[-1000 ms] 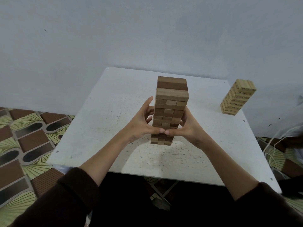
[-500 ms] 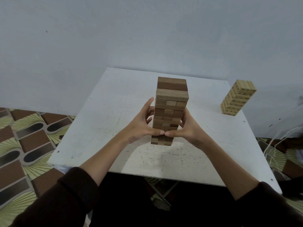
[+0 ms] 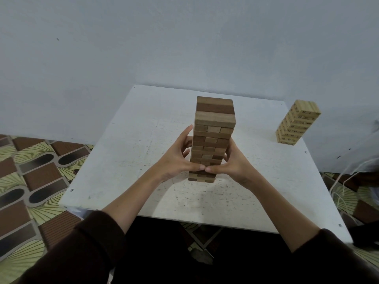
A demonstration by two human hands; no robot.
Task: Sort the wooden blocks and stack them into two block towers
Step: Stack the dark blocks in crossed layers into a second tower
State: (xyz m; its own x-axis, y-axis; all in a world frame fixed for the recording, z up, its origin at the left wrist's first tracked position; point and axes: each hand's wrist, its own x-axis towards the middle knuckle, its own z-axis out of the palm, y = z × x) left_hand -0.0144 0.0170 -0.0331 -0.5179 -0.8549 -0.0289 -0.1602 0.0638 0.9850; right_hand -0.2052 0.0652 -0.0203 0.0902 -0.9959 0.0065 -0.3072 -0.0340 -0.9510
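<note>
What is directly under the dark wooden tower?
The dark tower stands on the white table. Both hands cover part of its lower layers.

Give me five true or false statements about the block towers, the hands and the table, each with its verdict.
1. Both hands, left hand and right hand, grip the tall brown wooden block tower. True.
2. The small pale wooden block tower stands at the table's left edge. False: at its right edge.
3. The thumbs meet in front of the brown tower. True.
4. The square white table is black. False: white.
5. The pale tower is taller. False: shorter.
</note>
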